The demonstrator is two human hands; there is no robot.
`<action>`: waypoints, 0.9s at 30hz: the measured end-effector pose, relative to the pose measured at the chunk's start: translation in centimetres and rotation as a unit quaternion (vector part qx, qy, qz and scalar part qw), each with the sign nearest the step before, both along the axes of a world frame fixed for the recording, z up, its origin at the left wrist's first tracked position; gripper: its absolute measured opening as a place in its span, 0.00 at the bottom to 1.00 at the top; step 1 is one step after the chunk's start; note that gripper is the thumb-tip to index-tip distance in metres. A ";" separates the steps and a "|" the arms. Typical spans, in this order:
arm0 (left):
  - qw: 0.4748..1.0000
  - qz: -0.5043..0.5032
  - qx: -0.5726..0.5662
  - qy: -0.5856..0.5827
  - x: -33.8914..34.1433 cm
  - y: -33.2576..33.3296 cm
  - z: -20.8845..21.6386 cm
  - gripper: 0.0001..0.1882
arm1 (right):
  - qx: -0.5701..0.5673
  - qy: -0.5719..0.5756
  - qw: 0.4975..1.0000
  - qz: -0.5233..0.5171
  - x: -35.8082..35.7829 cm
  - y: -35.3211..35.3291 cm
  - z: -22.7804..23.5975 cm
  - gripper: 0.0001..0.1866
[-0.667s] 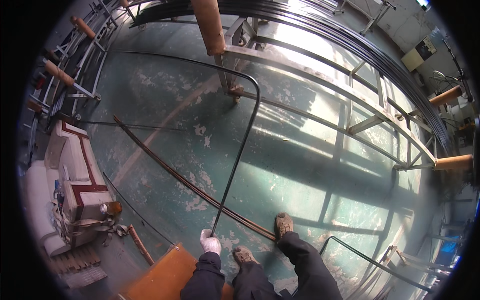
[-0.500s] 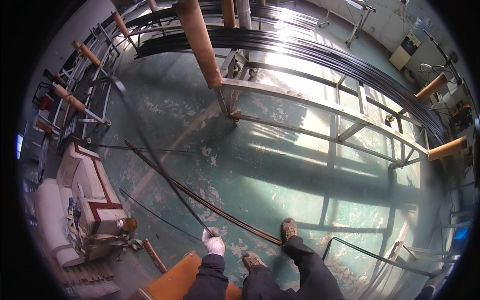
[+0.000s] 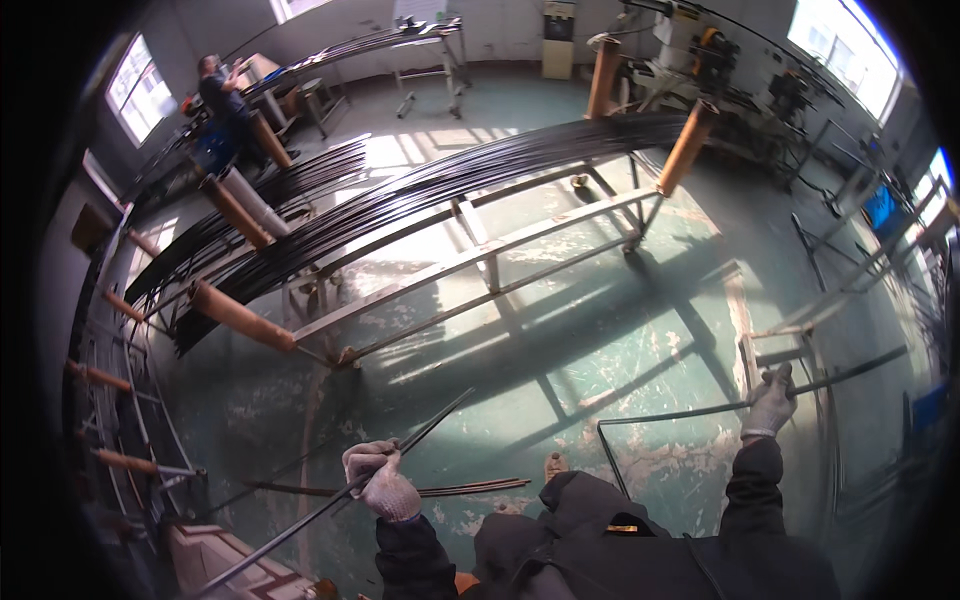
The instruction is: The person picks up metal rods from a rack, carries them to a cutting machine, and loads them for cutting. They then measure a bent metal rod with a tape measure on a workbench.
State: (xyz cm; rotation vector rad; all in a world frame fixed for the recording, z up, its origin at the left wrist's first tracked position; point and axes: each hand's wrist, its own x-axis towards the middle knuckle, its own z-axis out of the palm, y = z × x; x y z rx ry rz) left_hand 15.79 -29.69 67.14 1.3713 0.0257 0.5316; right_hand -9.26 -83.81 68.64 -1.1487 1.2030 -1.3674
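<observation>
My left hand [image 3: 385, 485], in a pale knitted glove, is closed round a long thin dark rod [image 3: 300, 531]. The rod slants from the lower left up to a free end in front of me. Over on the right, my right hand [image 3: 770, 404], gloved alike, grips a dark bar [image 3: 680, 412]. That bar reaches past the hand to the right and bends sharply downward at its left end. Between my hands, near my shoe, several thin brown strips [image 3: 475, 488] lie on the floor.
A long wheeled metal rack [image 3: 490, 250] with upright brown tubes [image 3: 687, 148] carries many black rods [image 3: 430, 190]. Another rack [image 3: 150, 465] lines the left side. A metal frame [image 3: 780, 335] stands at right. Far back left, a person [image 3: 235, 110] stands beside a bench.
My view has swung right and upward. The left hand is still on its rod, whose free end now points ahead to the right. My right hand now shows clearly on the bent bar.
</observation>
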 end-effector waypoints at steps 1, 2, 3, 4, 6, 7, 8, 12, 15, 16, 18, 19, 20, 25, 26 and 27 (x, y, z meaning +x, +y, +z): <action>0.999 -0.032 0.013 -0.002 -0.8 -2.8 0.9 0.19 | -0.013 0.002 1.000 -0.010 -1.6 0.3 1.6 0.30; 0.998 -0.062 0.022 -0.006 -1.2 -5.2 1.8 0.19 | -0.007 -0.028 1.000 -0.002 -3.3 0.8 3.8 0.30; 0.994 -0.098 0.036 -0.014 -1.7 -7.2 2.5 0.16 | 0.001 -0.053 0.999 -0.012 -5.4 1.2 5.8 0.30; 0.991 -0.131 0.031 -0.029 -2.4 -8.7 3.3 0.15 | -0.021 -0.066 0.997 -0.014 -8.0 1.7 7.8 0.31; 0.975 -0.209 0.038 -0.061 -3.3 -11.2 5.0 0.12 | -0.042 -0.107 0.992 -0.049 -13.4 3.4 11.9 0.30; 0.961 -0.252 0.062 -0.098 -3.7 -12.3 5.9 0.10 | -0.056 -0.125 0.989 -0.060 -16.4 4.4 14.0 0.29; 0.951 -0.297 0.049 -0.074 -4.0 -13.5 6.8 0.11 | -0.081 -0.139 0.984 -0.083 -19.5 5.4 15.7 0.28; 0.881 -0.403 0.164 -0.183 -5.0 -19.3 11.2 0.06 | -0.116 -0.138 0.978 -0.103 -31.7 11.4 23.8 0.25; 0.808 -0.443 0.211 -0.326 -9.4 -24.3 14.9 0.06 | -0.151 -0.156 0.969 -0.120 -39.6 15.6 28.4 0.26; 0.814 -0.482 0.178 -0.271 -12.1 -25.9 15.9 0.05 | -0.158 -0.163 0.966 -0.122 -41.9 16.5 29.2 0.26; 0.778 -0.593 0.110 -0.179 -18.6 -28.7 17.8 0.06 | -0.168 -0.165 0.963 -0.129 -45.9 18.7 30.5 0.25; 0.733 -0.640 0.102 -0.204 -21.8 -29.9 18.7 0.07 | -0.168 -0.164 0.963 -0.135 -47.6 19.7 30.5 0.25; 0.688 -0.685 0.074 -0.228 -25.1 -31.5 19.6 0.08 | -0.157 -0.165 0.961 -0.155 -49.2 20.5 30.6 0.25; 0.597 -0.771 0.071 -0.210 -38.1 -38.8 25.2 0.06 | -0.238 -0.163 0.956 -0.051 -57.4 22.9 31.8 0.25; 0.577 -0.777 0.105 -0.228 -40.7 -40.1 26.2 0.05 | -0.268 -0.162 0.949 -0.024 -59.1 23.3 32.0 0.25; 0.546 -0.806 0.092 -0.209 -43.6 -41.0 26.7 0.05 | -0.261 -0.173 0.950 -0.016 -61.1 23.8 32.5 0.24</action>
